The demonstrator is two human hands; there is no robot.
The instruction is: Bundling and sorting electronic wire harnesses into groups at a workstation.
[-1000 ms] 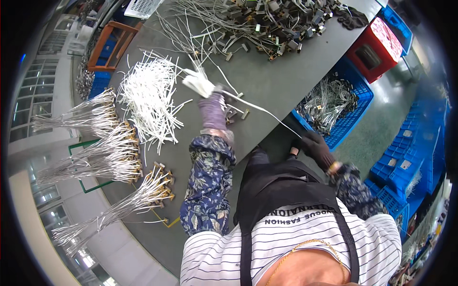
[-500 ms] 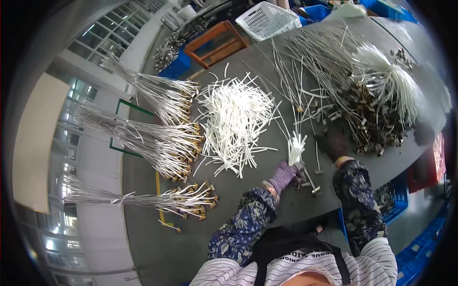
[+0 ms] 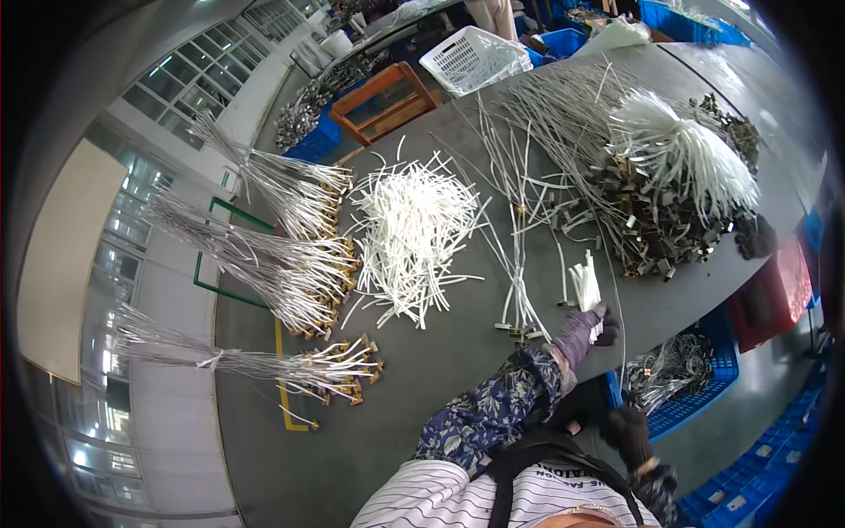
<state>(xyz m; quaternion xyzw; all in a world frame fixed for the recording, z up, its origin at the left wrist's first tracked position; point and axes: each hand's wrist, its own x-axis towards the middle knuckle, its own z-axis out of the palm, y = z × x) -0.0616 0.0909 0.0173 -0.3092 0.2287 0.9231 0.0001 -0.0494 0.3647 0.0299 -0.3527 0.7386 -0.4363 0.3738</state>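
My left hand (image 3: 588, 336), in a purple glove, is closed around a small bunch of short white tubes (image 3: 584, 287), which stands up from the fist near the table's front edge. My right hand (image 3: 627, 435), in a dark glove, is low beside my body, left of a blue crate. It looks closed, and a thin wire (image 3: 620, 317) runs down toward it from the heap on the table; the fingers' grip is partly hidden. Left of my left hand lie several wires with white sleeves (image 3: 519, 295) and small metal ends.
A loose pile of white tubes (image 3: 409, 238) lies mid-table. Tied wire bundles with brass-coloured ends (image 3: 299, 282) line the left side. At right is a heap of metal-ended wires (image 3: 651, 229), topped by a white tube bundle (image 3: 691, 150). A blue crate (image 3: 726, 361) stands below the edge.
My right hand has drawn back from the heap to beside my body, with a wire trailing toward it. My left hand has moved right with the tubes, leaving the sleeved wires on the table.
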